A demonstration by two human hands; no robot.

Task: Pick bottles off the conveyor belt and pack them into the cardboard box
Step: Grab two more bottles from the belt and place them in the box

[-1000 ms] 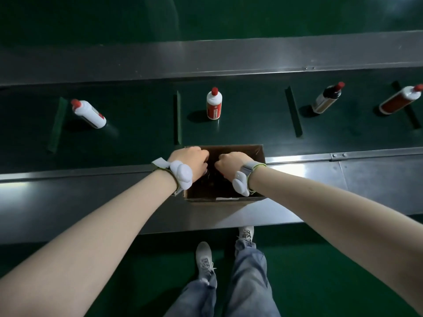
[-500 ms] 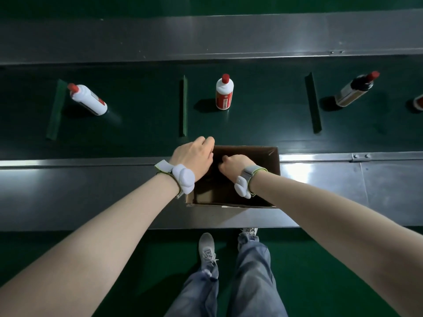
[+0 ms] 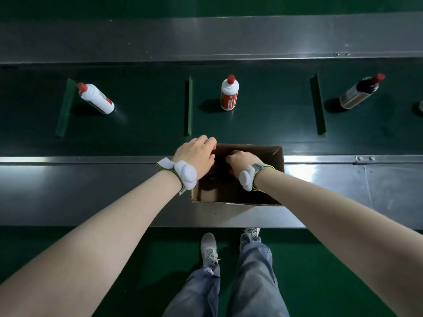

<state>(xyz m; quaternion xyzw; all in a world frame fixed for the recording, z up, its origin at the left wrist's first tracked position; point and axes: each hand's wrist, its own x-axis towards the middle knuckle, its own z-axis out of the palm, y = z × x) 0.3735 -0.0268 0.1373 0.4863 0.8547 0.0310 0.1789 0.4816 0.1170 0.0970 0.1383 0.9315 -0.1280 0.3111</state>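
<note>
An open cardboard box (image 3: 279, 177) stands on the steel ledge just before the belt. My left hand (image 3: 196, 156) hovers over its far left corner, fingers loosely stretched, nothing seen in it. My right hand (image 3: 242, 160) reaches down inside the box with fingers curled; what they touch is hidden in the dark interior. On the belt a white bottle with a red cap (image 3: 96, 98) leans at the left. A white bottle with a red label (image 3: 229, 93) stands behind the box. A dark bottle (image 3: 358, 92) leans at the right.
The dark green conveyor belt (image 3: 142, 120) carries raised cleats (image 3: 189, 106) between the bottles. Steel rails run along its far side (image 3: 206, 37) and near side (image 3: 91, 186). Another bottle's edge (image 3: 420, 106) shows at the far right. My feet stand on green floor below.
My left hand has risen out of the box to its far left corner and its fingers have unfolded. My right hand stays low inside. The view has shifted.
</note>
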